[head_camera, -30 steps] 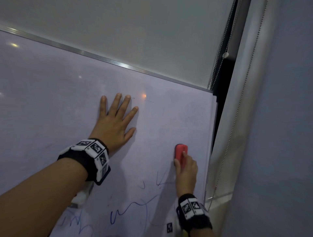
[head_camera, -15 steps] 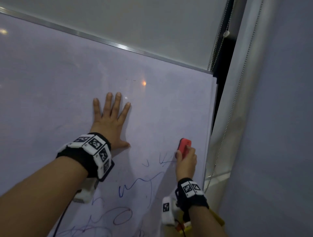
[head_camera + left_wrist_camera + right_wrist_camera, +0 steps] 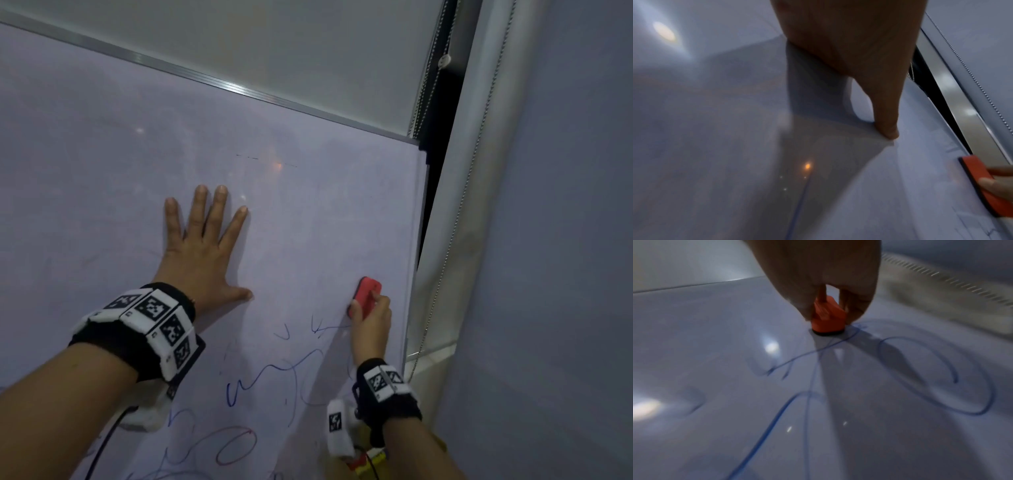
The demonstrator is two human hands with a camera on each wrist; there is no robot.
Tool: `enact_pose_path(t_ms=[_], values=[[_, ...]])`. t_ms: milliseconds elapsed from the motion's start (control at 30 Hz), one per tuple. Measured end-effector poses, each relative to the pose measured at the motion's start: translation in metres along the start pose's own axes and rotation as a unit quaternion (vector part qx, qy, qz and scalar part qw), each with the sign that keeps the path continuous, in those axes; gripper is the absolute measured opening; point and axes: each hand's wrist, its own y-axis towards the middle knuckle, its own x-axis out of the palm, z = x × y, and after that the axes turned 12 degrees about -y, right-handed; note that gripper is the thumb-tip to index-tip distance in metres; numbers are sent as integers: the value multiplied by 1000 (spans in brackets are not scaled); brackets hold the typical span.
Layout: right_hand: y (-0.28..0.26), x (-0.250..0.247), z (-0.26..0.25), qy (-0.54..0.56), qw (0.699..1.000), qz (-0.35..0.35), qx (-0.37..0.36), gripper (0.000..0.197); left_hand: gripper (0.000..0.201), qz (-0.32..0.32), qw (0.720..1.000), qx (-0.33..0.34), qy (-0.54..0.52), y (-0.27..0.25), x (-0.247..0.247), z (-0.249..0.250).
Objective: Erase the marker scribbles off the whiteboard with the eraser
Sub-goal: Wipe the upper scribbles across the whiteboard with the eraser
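Head view: left hand [image 3: 202, 253] is lying flat on the whiteboard [image 3: 102, 171], fingers straight and spread, holding nothing — likely bracing the board so it is not giving under the wiping. Right hand [image 3: 371, 318] is pinching the red eraser [image 3: 367, 294] by its sides, thumb one side, fingers the other, near the board's right edge, just above the topmost blue scribbles [image 3: 274, 373].

Right wrist view: the eraser's [image 3: 827, 319] dark pad is sitting flat on the surface, touching the end of a blue line [image 3: 830, 345]; side grip is keeping the fingertips [image 3: 856, 313] off the ink.

Upper board is looking clean apart from faint dashes; loops and squiggles, one reddish, are lying lower down. Judging it well short of finished; work seems to be heading downward.

Bead chain [image 3: 455, 222] is hanging right of the board, apart from it.
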Motion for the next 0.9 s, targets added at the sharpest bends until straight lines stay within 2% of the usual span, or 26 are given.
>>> enact_pose_path(t_ms=[67,100,233,267,400,433,500,600,633,767,800,833,900], values=[[-8,1,-4,-2,998,-4,-55,39,135,27,999,36,9,0,6,-4],[-5,0,-3,-6,998,2,-58,39,134,39,998,42,15,1,10,-6],[31,-10,6,13,997,22,76,39,133,37,999,25,31,3,13,-6],[31,-10,5,11,996,21,85,38,132,38,998,14,39,3,14,-6],[2,-2,-11,4,998,-14,-53,39,134,69,995,32,58,3,19,-7],[1,-2,-9,-1,998,-13,-65,39,134,71,995,33,57,3,19,-7],[16,-5,0,-2,1000,5,-18,39,133,62,996,21,56,4,17,-7],[26,-7,15,12,994,8,110,39,130,41,998,0,48,2,11,-2],[17,-3,15,7,994,5,110,40,128,39,998,-2,47,2,11,-1],[-30,12,13,8,999,-26,-23,40,127,24,999,-11,48,1,8,2],[-27,11,18,2,1000,-17,-15,40,127,16,999,-15,46,2,6,2],[-18,12,25,2,1000,-9,22,41,126,13,999,-21,47,2,5,3],[-1,8,37,11,989,-12,145,43,123,15,998,-29,47,3,7,4]])
